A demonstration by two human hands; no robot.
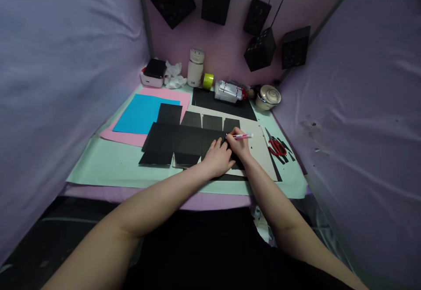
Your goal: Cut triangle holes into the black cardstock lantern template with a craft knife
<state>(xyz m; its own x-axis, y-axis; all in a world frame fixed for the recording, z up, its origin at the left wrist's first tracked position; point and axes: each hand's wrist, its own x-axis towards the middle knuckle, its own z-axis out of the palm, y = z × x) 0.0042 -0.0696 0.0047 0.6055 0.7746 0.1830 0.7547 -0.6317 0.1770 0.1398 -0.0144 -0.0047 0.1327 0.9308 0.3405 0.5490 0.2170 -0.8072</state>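
Head view, clock face centred on the black card. Black card (pixel 184 138) lies flat on the worktop (pixel 105 162), its 3 o'clock end over a pale board (pixel 263 149). Row of cut tabs along the 12 o'clock edge; slits between flaps along the 6 o'clock edge.

Left hand (pixel 219 158): at 4 o'clock, laid flat on the card with fingers extended, gripping nothing. Right hand (pixel 238 143): at 3 o'clock, fingers closed round a pink-and-white pen (pixel 243 136), its rear end toward 3 o'clock, its tip at or near the card just beyond the left fingertips. Tip contact and any line: too small to tell.

Scissors (pixel 276 147) lie free at 3 o'clock, well beyond the right hand, among black offcuts (pixel 291 156). Blue sheet (pixel 140 114) at 10 o'clock, over a pink sheet (pixel 125 139).

Step in hand (judgement): marking the card near its 3 o'clock end. Next move, judged, calls for firm left-hand pressure and a steady, light pen stroke. Risk: card creeping on the board and skewing the mark.
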